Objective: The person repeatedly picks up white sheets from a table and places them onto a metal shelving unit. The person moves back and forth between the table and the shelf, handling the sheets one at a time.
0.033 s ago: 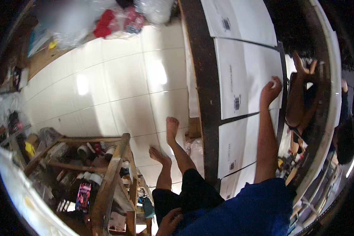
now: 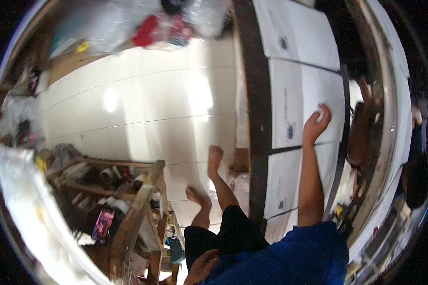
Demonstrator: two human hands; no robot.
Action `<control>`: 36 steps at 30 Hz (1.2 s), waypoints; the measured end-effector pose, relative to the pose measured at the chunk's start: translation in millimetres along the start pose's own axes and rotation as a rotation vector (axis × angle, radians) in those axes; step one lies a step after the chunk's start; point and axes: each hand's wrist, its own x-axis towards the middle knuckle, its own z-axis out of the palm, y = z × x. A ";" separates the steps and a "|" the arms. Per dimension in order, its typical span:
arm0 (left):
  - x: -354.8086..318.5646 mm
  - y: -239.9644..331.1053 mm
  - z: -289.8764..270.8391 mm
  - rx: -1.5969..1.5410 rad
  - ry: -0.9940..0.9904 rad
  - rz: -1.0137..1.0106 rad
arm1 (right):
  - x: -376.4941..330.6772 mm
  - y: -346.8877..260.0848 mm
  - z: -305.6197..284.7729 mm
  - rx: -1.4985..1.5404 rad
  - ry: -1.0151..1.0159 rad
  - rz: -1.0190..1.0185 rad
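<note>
Four white printed sheets (image 2: pixel 305 90) lie in a row along the bench (image 2: pixel 248 118), from its far end to its near end. Two bare feet (image 2: pixel 215 156) rest on the floor (image 2: pixel 142 109), and one wooden rack (image 2: pixel 142 204) stands there.

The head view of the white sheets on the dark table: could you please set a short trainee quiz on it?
1. True or false: the right hand rests on a white sheet on the dark table.
2. Where is the left hand? A) on the table B) low by the person's thigh C) on the wooden rack
3. Fill in: the person's feet on the tiled floor are ____.

Key: 1 true; 2 B; 3 bare
</note>
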 end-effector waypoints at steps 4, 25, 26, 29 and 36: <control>-44.7 37.5 -10.5 0.068 0.030 0.311 | -79.9 -127.3 -22.8 0.547 -0.243 0.192; -357.6 -160.5 -22.8 0.007 1.685 1.056 | -356.5 -166.8 -313.6 0.548 -1.496 0.406; -364.7 -158.5 -29.4 0.087 1.847 1.069 | -375.0 -106.6 -269.1 0.524 -1.379 0.053; -381.6 -158.7 -56.9 0.252 2.196 0.968 | -355.6 -101.6 -272.7 0.495 -1.428 0.411; -345.4 -134.8 -193.3 0.255 2.068 0.580 | -350.1 -78.7 -292.4 0.577 -1.210 0.399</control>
